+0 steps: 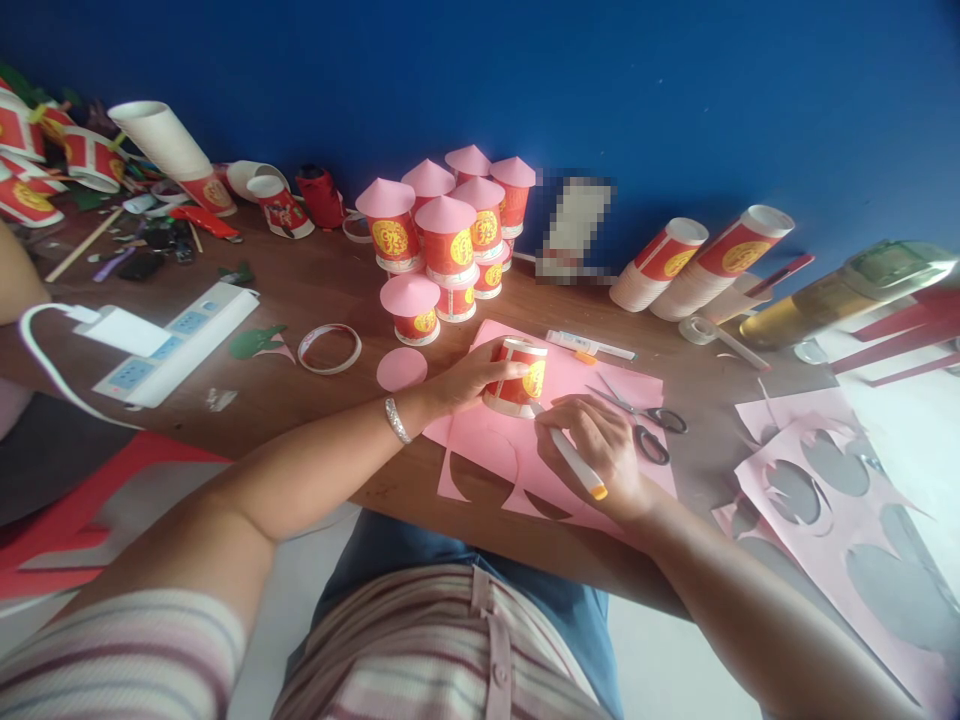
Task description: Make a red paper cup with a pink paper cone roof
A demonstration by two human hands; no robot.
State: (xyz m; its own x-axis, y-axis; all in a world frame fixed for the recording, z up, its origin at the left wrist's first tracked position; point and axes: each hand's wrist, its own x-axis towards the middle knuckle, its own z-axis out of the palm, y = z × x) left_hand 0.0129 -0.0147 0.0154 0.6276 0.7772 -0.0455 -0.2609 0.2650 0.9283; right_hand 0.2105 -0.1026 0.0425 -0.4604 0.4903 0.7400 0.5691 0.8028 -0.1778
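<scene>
My left hand [480, 378] is wrapped round a red and white paper cup [513, 398] with a yellow emblem. In my right hand [596, 440] is a white marker [576, 463] with an orange end, its tip at the lower part of the cup. Pink paper [484, 440] with cut edges lies beneath both hands. Black-handled scissors [649, 420] rest on that paper beside my right hand. A pink paper disc [402, 370] lies left of the cup. Behind stands a group of paper cups with pink cone roofs [445, 216], some of them stacked.
Tall cup stacks [664, 262] lean at the back right, near a tape roll [697, 330] and a gold bottle [817, 300]. Pink paper offcuts [806, 500] lie at right. A white power strip [180, 345], a paper ring [330, 348] and mixed craft scraps [157, 235] occupy the left.
</scene>
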